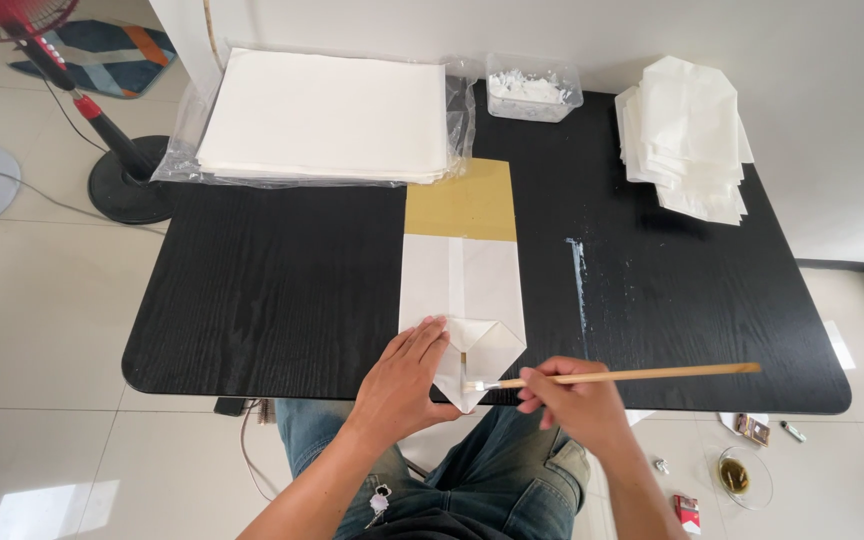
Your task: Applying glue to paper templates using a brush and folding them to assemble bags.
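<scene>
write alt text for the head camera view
A left hand presses a folded white paper bag on a black table while the right hand brushes its bottom flap with a wooden brush.

This looks like a room in a home used for paper craft. A black wooden table (282, 290) stands on pale glossy floor tiles (42, 330) against a white wall (832, 120). Beyond the table's far left corner stand a pedestal fan (102, 150) and a patterned rug (117, 50). A glass ashtray (745, 477) sits on the floor by the near right corner.
</scene>
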